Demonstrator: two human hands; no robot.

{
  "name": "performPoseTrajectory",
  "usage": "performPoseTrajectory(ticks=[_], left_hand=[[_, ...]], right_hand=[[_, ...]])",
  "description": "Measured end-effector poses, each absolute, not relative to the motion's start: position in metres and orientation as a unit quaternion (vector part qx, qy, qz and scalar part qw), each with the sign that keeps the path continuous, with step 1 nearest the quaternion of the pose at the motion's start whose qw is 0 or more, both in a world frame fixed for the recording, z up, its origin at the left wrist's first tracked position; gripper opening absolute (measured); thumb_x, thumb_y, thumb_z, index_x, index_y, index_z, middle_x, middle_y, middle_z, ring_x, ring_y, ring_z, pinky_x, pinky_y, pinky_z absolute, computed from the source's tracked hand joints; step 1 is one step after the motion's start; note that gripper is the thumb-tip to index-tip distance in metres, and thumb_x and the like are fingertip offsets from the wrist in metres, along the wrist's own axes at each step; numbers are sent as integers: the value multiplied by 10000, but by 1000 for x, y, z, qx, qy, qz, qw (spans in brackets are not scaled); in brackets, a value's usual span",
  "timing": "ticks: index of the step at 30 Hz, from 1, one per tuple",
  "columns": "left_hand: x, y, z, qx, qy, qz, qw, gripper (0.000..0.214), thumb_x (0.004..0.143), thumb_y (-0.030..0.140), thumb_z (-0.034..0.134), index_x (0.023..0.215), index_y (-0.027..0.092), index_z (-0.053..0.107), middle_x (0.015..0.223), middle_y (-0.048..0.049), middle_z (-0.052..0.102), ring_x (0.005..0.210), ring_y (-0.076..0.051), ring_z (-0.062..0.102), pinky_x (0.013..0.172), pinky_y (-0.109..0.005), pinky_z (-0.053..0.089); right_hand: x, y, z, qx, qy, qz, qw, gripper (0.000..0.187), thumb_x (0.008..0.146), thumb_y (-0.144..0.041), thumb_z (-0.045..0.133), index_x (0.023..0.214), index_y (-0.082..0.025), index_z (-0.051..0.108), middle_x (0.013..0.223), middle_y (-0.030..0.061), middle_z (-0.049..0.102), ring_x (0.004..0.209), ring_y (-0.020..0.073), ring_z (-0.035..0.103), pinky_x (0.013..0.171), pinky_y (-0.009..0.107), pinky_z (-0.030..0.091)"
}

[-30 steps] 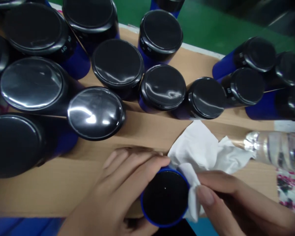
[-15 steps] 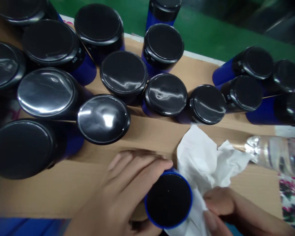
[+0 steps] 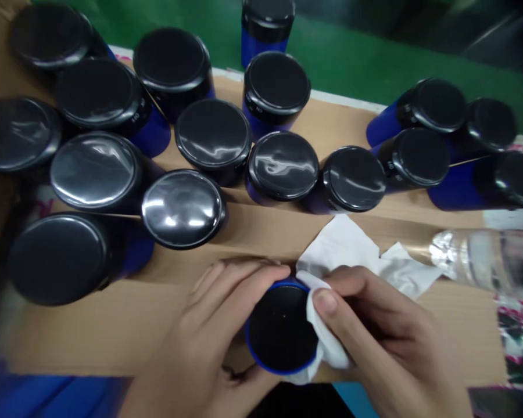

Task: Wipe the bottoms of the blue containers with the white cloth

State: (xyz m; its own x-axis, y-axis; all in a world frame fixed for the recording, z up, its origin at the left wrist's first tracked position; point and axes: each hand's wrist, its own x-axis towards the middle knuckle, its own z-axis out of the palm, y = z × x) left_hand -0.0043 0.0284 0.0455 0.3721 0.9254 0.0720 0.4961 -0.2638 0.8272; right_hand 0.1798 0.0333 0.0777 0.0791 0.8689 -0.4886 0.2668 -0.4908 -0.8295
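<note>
My left hand [image 3: 209, 331] is wrapped round a blue cylinder [image 3: 280, 328] whose black round end faces up at me. My right hand [image 3: 375, 337] pinches a white cloth [image 3: 353, 255] and presses it with the thumb onto the cylinder's right rim. Part of the cloth trails out behind my fingers over the cardboard sheet [image 3: 91, 331]. Both hands are closed, near the bottom middle of the view.
Several blue cylinders with glossy black caps [image 3: 183, 208] stand crowded on the cardboard from the left to the far right [image 3: 418, 157]. A clear plastic bottle [image 3: 483, 258] lies at the right. A green floor [image 3: 353, 58] runs beyond the far edge.
My right hand has come up over the cylinder's right side and now presses the cloth onto its rim. The view has shifted slightly; the left hand keeps its grip.
</note>
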Motion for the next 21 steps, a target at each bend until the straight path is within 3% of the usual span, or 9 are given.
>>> performPoseTrajectory(ticks=[6, 10, 12, 14, 17, 19, 21], left_hand=[[-6, 27, 39, 737, 479, 300, 371, 648, 851, 158, 707, 1445, 257, 467, 1366, -10, 602, 1283, -144, 554, 1127, -189, 416], [-3, 22, 37, 765, 470, 308, 315, 636, 856, 212, 758, 1427, 191, 479, 1350, -59, 604, 1277, -157, 567, 1133, -203, 417], [2, 19, 40, 764, 479, 334, 275, 644, 826, 183, 784, 1406, 170, 505, 1348, -76, 591, 1313, -180, 563, 1156, -227, 412], [7, 17, 47, 738, 510, 377, 229, 624, 785, 173, 797, 1357, 190, 549, 1332, -59, 578, 1316, -183, 575, 1155, -219, 417], [9, 18, 60, 724, 542, 406, 133, 484, 833, 228, 699, 1302, 263, 582, 1232, 9, 588, 1229, -104, 608, 1069, -111, 442], [10, 21, 67, 732, 539, 408, 81, 439, 881, 153, 554, 1294, 300, 587, 1166, 26, 600, 1172, -82, 636, 1008, -101, 491], [11, 22, 71, 725, 526, 438, 79, 497, 870, 58, 477, 1282, 306, 605, 1115, 15, 616, 1117, -117, 690, 962, -164, 563]], right_hand=[[190, 47, 65, -630, -476, 540, 290, 157, 1025, -345, 608, 927, -282, 713, 808, -95, 689, 764, 61, 615, 707, 91, 468], [222, 40, 59, -636, -615, 323, 336, 121, 1041, -266, 597, 1077, -321, 699, 919, -99, 711, 811, 58, 672, 735, 84, 506], [238, 40, 58, -611, -722, 152, 287, 157, 1049, -253, 579, 1147, -266, 700, 963, -43, 718, 814, 85, 673, 741, 129, 501], [245, 42, 59, -598, -762, 11, 250, 247, 1070, -255, 536, 1192, -142, 718, 1003, 67, 704, 835, 142, 650, 761, 214, 482], [234, 38, 64, -588, -756, -60, 281, 296, 1064, -188, 504, 1226, -27, 693, 1140, 176, 655, 1017, 211, 635, 911, 280, 477], [215, 29, 69, -567, -757, 10, 324, 299, 1071, -200, 503, 1326, -127, 641, 1308, 110, 620, 1202, 157, 612, 1041, 180, 463], [194, 16, 74, -570, -717, 136, 378, 313, 1126, -309, 432, 1406, -300, 572, 1414, -36, 586, 1311, 54, 566, 1129, 54, 368]])
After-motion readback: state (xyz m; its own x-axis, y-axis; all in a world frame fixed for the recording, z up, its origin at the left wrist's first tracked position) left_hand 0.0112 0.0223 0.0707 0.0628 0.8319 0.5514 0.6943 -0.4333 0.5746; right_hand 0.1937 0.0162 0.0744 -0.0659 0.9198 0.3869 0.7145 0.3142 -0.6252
